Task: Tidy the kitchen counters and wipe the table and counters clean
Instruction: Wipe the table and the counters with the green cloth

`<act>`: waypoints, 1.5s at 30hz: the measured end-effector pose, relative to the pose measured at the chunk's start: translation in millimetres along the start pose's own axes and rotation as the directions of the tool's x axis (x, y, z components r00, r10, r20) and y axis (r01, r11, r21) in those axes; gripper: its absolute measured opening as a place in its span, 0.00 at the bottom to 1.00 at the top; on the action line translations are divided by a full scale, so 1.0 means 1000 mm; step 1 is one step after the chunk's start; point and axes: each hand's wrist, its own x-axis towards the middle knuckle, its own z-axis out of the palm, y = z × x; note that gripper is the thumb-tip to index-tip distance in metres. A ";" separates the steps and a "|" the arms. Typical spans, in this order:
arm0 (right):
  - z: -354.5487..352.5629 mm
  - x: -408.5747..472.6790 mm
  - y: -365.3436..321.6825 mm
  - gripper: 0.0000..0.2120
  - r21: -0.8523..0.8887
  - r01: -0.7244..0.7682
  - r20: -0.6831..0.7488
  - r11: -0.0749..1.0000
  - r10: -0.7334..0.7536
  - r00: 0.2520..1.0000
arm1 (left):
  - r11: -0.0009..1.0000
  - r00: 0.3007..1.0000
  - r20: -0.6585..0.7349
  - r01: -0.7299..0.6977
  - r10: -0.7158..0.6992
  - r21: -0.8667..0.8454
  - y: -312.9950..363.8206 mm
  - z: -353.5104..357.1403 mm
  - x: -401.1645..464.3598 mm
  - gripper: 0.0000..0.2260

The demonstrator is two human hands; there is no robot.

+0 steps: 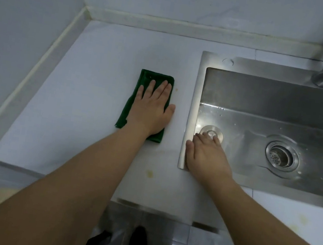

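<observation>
Pressing flat, left hand (150,111) lies palm-down on green cloth (146,90), fingers spread and extended, not clamped around it. Cloth is folded into a long strip on white counter (78,109), just left of sink (285,112). Right hand (207,157) rests open on sink's front-left rim, fingertips reaching a round metal stopper (212,131) in the basin. Drain (282,157) sits further right. Yellowish stain (150,173) on counter between the forearms.

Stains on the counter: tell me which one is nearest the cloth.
The small yellowish stain beside the green cloth's right edge; the other stains lie near the counter's front.
</observation>
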 end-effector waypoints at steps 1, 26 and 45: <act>0.001 -0.002 0.000 0.33 0.002 0.013 0.002 1.000 -0.013 1.000 | 1.000 1.000 0.007 -0.001 0.001 0.000 0.000 0.001 -0.011 0.28; 0.001 -0.006 -0.003 0.25 -0.063 -0.005 0.011 0.998 0.006 1.000 | 0.996 0.997 -0.024 0.080 -0.079 0.047 0.008 0.019 -0.142 0.35; -0.011 -0.007 -0.002 0.22 0.240 -0.069 0.093 0.968 0.048 0.995 | 0.997 0.998 -0.010 0.066 -0.066 0.039 0.030 0.014 -0.130 0.31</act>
